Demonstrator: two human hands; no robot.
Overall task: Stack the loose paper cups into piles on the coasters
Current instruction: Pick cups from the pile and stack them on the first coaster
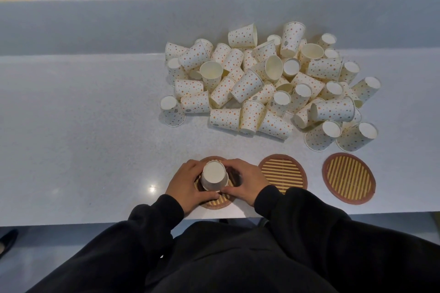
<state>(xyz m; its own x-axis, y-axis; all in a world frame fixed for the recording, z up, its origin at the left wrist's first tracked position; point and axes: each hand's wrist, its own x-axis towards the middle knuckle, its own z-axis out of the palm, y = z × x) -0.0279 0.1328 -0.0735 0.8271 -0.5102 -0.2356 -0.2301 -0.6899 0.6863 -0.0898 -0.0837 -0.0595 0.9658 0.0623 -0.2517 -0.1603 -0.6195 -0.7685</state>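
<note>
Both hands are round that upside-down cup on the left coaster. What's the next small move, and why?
Probably release the upside-down cup, which looks seated on the left coaster between the left hand and right hand, then reach into the heap of loose cups: many remain, and the middle coaster and right coaster hold nothing.

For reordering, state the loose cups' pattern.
Loose cups are cream with orange and grey dots; head view.

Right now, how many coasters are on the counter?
3. Left coaster lies under the cup gripped by the left hand and right hand; middle coaster beside it; right coaster farther right. The heap could hide others.
</note>
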